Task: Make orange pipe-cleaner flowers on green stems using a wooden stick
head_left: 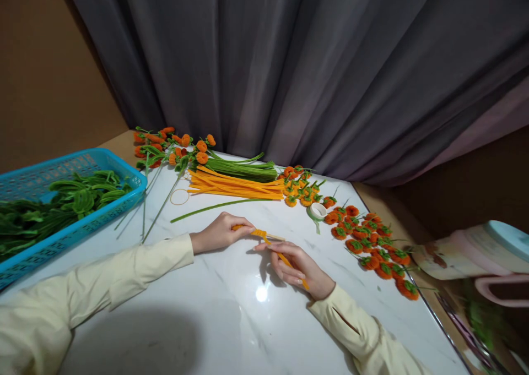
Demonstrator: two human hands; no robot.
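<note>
My left hand (221, 232) pinches a thin stick (276, 237) with an orange pipe cleaner (259, 233) coiled around it. The pipe cleaner's loose end runs down across my right hand (295, 265), whose curled fingers hold it. The stick's pale tip points right, past the coils. Beyond my hands lies a bundle of straight orange pipe cleaners (235, 185), and behind it a bundle of green pipe cleaners (243, 169). One single green pipe cleaner (215, 208) lies nearer to my left hand.
A blue basket (138, 190) of green fuzzy leaves (85, 199) stands at the left. Orange fuzzy flowers (202, 152) lie at the back; several orange pumpkin-like pieces (359, 233) spread along the right edge. A tape roll (318, 211) sits beside them. A large cup (467, 248) is far right.
</note>
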